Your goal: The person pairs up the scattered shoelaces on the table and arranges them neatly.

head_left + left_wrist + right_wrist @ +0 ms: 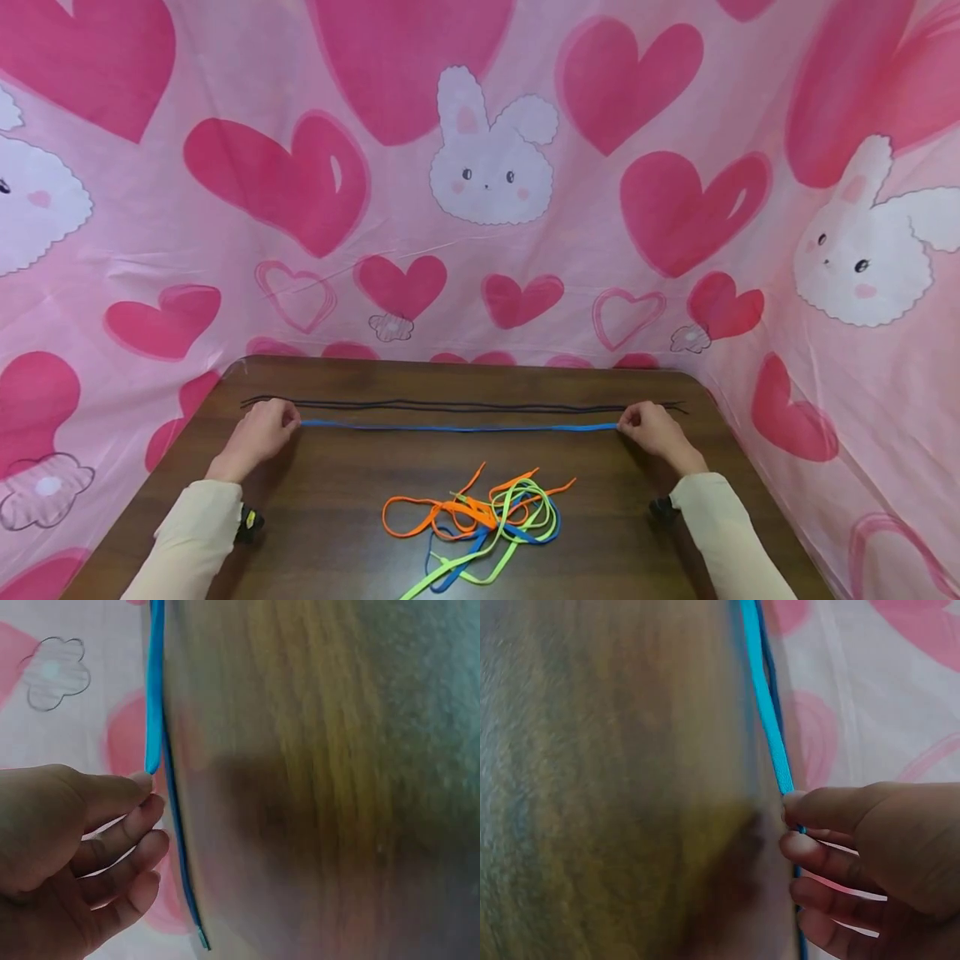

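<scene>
A flat blue shoelace stretches nearly straight from side to side across the far part of the table. My left hand pinches its left end between thumb and forefinger, the other fingers loosely bent, as the left wrist view shows. At the other end my right hand pinches the same lace; in the right wrist view a small tip of the lace pokes out below the thumb. Just beyond it, two dark laces lie side by side, roughly parallel, their ends reaching past both hands.
Nearer me, a loose tangle holds orange laces, a yellow-green lace and another blue lace. The brown wooden table ends at a pink cloth with hearts and rabbits, which hangs behind and along both sides.
</scene>
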`<act>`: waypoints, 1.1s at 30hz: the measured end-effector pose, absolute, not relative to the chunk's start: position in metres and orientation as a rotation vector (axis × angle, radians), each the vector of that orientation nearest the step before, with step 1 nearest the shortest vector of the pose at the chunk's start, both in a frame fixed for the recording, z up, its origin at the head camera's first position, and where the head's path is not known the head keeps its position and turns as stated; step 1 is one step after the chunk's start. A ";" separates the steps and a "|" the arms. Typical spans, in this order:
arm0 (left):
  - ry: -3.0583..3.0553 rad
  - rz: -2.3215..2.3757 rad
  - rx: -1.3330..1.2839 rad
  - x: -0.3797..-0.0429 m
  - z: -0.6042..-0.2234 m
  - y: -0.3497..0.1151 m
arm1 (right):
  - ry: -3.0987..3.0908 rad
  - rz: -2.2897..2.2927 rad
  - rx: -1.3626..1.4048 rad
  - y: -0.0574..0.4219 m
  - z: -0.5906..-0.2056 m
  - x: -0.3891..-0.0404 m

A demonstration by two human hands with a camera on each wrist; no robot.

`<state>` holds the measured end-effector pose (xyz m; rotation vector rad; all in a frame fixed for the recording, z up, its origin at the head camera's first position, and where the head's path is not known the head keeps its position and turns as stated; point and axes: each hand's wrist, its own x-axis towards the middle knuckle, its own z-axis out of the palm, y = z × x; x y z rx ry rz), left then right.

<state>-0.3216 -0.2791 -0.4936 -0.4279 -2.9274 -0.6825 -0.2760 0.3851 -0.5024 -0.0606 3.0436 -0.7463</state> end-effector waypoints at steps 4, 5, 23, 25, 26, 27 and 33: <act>-2.942 -0.660 -0.428 -0.326 -0.499 -0.276 | 3.067 -0.727 -0.033 0.385 -0.505 -0.279; -2.941 -0.658 -0.423 -0.327 -0.499 -0.275 | 3.075 -0.721 -0.025 0.386 -0.505 -0.279; -3.002 -0.660 -0.387 -0.338 -0.506 -0.273 | 3.059 -0.753 -0.018 0.387 -0.506 -0.278; -3.009 -0.654 -0.390 -0.338 -0.505 -0.272 | 3.064 -0.761 -0.040 0.388 -0.508 -0.278; -3.012 -0.650 -0.390 -0.338 -0.505 -0.272 | 3.066 -0.767 -0.051 0.388 -0.508 -0.278; -3.016 -0.646 -0.390 -0.338 -0.505 -0.271 | 3.067 -0.772 -0.057 0.388 -0.508 -0.277; -3.001 -0.611 -0.416 -0.338 -0.503 -0.270 | 3.075 -0.769 -0.040 0.390 -0.508 -0.276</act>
